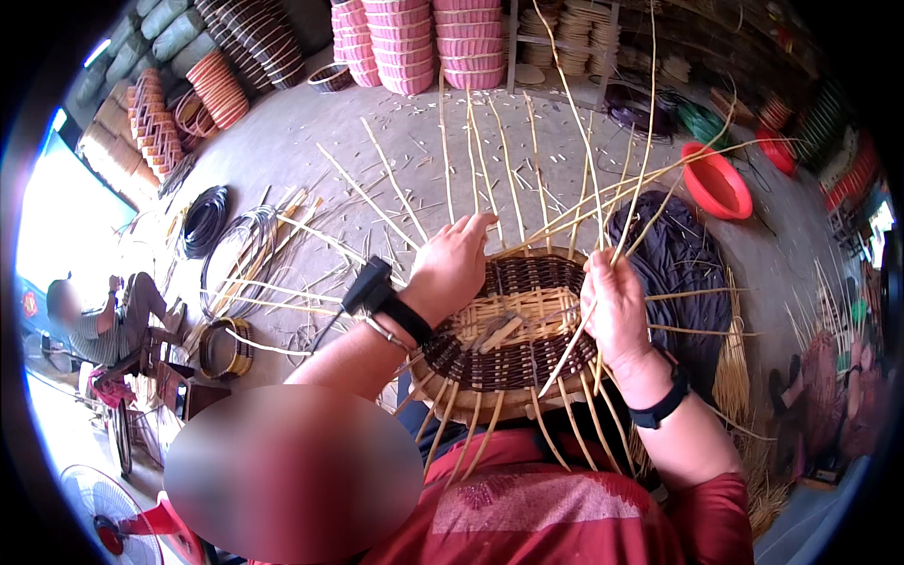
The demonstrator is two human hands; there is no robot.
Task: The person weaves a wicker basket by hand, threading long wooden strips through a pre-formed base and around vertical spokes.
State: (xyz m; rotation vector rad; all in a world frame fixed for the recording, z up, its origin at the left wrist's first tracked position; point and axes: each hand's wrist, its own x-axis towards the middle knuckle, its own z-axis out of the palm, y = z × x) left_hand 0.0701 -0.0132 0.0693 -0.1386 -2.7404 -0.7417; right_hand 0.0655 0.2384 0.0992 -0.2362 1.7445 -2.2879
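Note:
An oval wicker basket (pixel 513 377), with dark brown woven sides and a pale woven bottom, lies before my lap. Long pale rods (pixel 505 155) stick out all around its rim. My left hand (pixel 454 268) is closed over the far left part of the rim, its fingertips pointing right; what lies under the fingers is partly hidden. At the right side of the basket my right hand (pixel 617 311) pinches a pale rod (pixel 568 350), whose lower end slants across the basket. More rods cross above this hand. A short pale piece (pixel 501 331) rests inside on the bottom.
Dark cloth or a bundle (pixel 673 273) lies right of the basket, near a red basin (pixel 718 181). Coiled strips (pixel 205 221) and loose canes lie at left. Stacked pink baskets (pixel 400 47) stand at the back. A person (pixel 108 325) sits far left, above a fan (pixel 108 523).

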